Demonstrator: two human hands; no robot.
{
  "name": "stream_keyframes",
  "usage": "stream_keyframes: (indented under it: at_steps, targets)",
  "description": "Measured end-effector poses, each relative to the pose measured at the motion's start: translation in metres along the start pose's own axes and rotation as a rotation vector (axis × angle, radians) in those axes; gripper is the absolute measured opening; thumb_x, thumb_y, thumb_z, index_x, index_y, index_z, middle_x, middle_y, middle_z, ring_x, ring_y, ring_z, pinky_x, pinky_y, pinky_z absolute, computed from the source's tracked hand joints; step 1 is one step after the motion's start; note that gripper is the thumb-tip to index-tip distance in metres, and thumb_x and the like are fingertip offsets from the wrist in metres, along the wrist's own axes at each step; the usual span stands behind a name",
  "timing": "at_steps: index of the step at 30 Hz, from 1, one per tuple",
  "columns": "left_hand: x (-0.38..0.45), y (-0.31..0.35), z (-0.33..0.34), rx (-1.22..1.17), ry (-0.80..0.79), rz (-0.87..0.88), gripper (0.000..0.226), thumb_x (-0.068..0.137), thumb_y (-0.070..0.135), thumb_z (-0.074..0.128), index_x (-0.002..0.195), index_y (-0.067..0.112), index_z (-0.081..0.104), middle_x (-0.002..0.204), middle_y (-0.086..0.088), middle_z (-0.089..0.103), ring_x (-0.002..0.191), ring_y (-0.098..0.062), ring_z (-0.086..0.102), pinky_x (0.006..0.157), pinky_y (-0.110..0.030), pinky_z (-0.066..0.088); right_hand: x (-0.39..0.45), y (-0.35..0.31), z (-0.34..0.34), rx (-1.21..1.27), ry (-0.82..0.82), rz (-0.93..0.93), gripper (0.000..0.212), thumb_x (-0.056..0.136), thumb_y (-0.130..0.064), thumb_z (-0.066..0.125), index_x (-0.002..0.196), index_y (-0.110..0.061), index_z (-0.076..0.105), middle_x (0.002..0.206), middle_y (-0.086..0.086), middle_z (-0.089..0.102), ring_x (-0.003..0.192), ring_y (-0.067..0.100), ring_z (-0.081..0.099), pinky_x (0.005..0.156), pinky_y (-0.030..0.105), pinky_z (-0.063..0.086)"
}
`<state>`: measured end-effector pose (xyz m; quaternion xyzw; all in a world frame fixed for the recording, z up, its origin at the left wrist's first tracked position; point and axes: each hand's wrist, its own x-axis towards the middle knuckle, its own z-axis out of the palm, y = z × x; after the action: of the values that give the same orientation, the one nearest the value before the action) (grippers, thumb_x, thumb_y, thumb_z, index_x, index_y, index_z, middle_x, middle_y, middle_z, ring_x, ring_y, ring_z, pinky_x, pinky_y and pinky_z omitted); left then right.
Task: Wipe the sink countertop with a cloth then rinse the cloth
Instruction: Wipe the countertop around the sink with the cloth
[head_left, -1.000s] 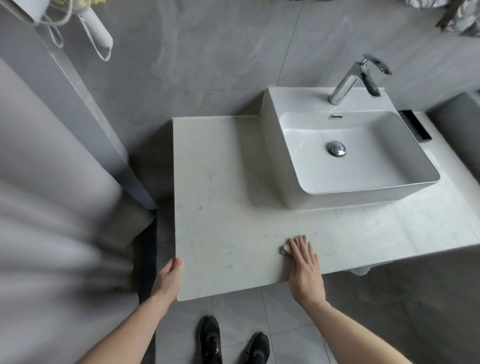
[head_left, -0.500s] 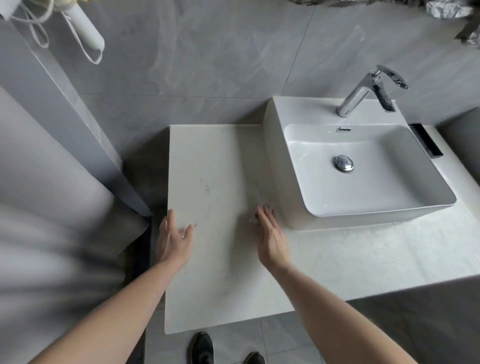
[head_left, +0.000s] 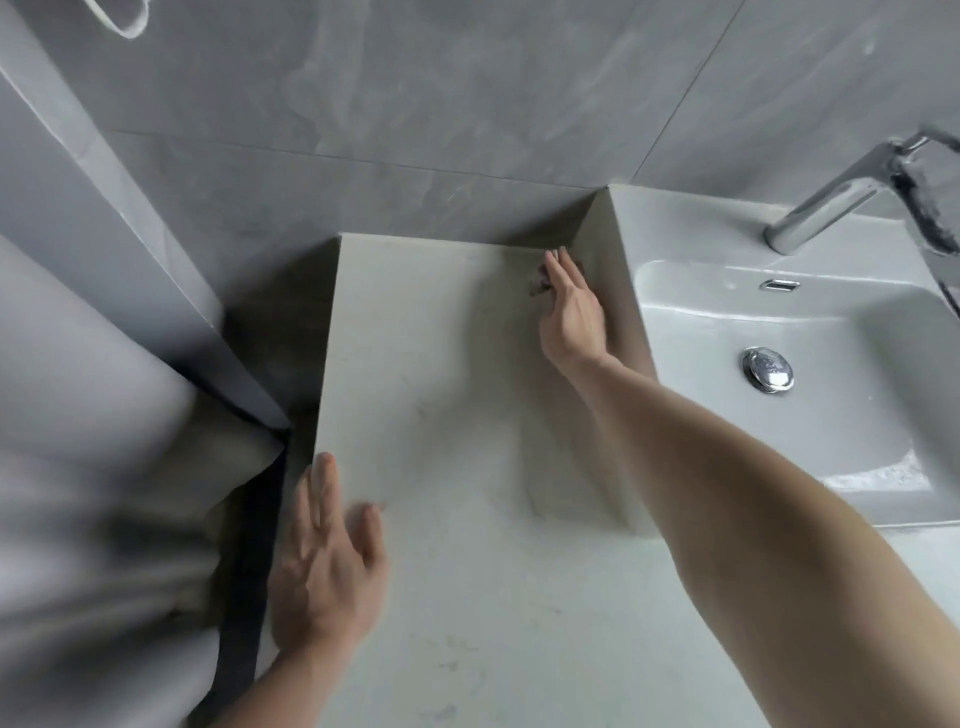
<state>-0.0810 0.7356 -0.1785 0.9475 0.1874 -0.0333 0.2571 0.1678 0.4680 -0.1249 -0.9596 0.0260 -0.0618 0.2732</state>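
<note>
1. Right hand (head_left: 570, 312) pressed flat on cloth (head_left: 540, 283), fingers straight, at countertop (head_left: 441, 415) back corner beside sink (head_left: 618, 291).
2. Left hand (head_left: 327, 561) rested relaxed on the left edge.
3. Risk: cloth bunching against sink wall, corner missed.

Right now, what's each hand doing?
Left hand: open, flat on the countertop edge.
Right hand: open, straight fingers pressing the cloth down.

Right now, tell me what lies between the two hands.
Only bare countertop between left hand and right hand, which presses the cloth; head view.
</note>
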Motion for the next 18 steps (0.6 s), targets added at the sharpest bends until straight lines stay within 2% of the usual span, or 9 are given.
stream_keyframes:
  at_steps: [3, 5, 8, 10, 13, 16, 18]
  targets:
    - [0.002, -0.001, 0.001, 0.009, -0.002, -0.004, 0.075, 0.098, 0.054, 0.04, 0.163, 0.034, 0.007, 0.167, 0.002, 0.023, 0.145, -0.028, 0.042, 0.105, -0.048, 0.048, 0.038, 0.009, 0.017, -0.034, -0.054, 0.014, 0.07, 0.086, 0.01, 0.041, 0.155, -0.002, 0.042, 0.166, 0.016, 0.033, 0.156, 0.027, 0.028, 0.123, 0.022, 0.018]
    - [0.002, 0.001, 0.0, -0.002, 0.002, -0.012, 0.075, 0.098, 0.054, 0.042, 0.162, 0.037, 0.007, 0.167, 0.004, 0.023, 0.142, -0.028, 0.046, 0.1, -0.045, 0.05, 0.057, 0.019, 0.027, -0.091, -0.11, 0.065, 0.056, 0.099, -0.003, 0.043, 0.155, -0.004, 0.042, 0.166, 0.016, 0.033, 0.155, 0.03, 0.028, 0.125, 0.027, 0.019]
    - [0.002, 0.003, -0.002, 0.006, 0.001, -0.013, 0.075, 0.098, 0.055, 0.042, 0.162, 0.039, 0.006, 0.167, 0.006, 0.022, 0.14, -0.027, 0.047, 0.094, -0.044, 0.053, 0.056, 0.025, 0.044, -0.2, -0.168, 0.099, 0.052, 0.107, -0.022, 0.04, 0.158, -0.01, 0.036, 0.169, 0.013, 0.027, 0.154, 0.035, 0.024, 0.125, 0.037, 0.02]
    - [0.002, 0.004, -0.004, 0.008, -0.016, -0.023, 0.075, 0.098, 0.056, 0.04, 0.162, 0.04, 0.005, 0.168, 0.006, 0.02, 0.139, -0.027, 0.048, 0.094, -0.044, 0.052, 0.036, 0.023, 0.054, -0.251, -0.104, 0.081, 0.051, 0.105, -0.023, 0.042, 0.155, -0.012, 0.04, 0.167, 0.014, 0.029, 0.151, 0.036, 0.029, 0.123, 0.044, 0.022]
    - [0.0, 0.008, -0.009, 0.011, -0.027, -0.029, 0.074, 0.098, 0.054, 0.04, 0.162, 0.04, 0.005, 0.168, 0.006, 0.02, 0.13, -0.032, 0.056, 0.089, -0.044, 0.053, -0.015, 0.015, 0.059, -0.175, -0.035, 0.057, 0.049, 0.1, -0.021, 0.043, 0.147, -0.015, 0.05, 0.162, 0.012, 0.039, 0.15, 0.033, 0.034, 0.122, 0.049, 0.022]
    - [0.0, 0.013, -0.013, 0.022, -0.047, -0.054, 0.073, 0.099, 0.053, 0.041, 0.161, 0.041, 0.004, 0.168, 0.006, 0.02, 0.124, -0.035, 0.06, 0.084, -0.045, 0.054, -0.074, 0.012, 0.054, -0.043, -0.07, 0.024, 0.05, 0.1, -0.014, 0.043, 0.149, -0.02, 0.053, 0.165, 0.007, 0.037, 0.155, 0.029, 0.028, 0.127, 0.047, 0.014]
    - [0.0, 0.015, -0.014, 0.022, -0.047, -0.063, 0.073, 0.099, 0.052, 0.043, 0.162, 0.04, 0.007, 0.168, 0.005, 0.022, 0.124, -0.036, 0.06, 0.082, -0.046, 0.054, -0.118, 0.014, 0.048, -0.008, -0.099, 0.001, 0.054, 0.102, -0.007, 0.046, 0.152, -0.025, 0.05, 0.167, 0.003, 0.034, 0.157, 0.025, 0.025, 0.129, 0.041, 0.01]
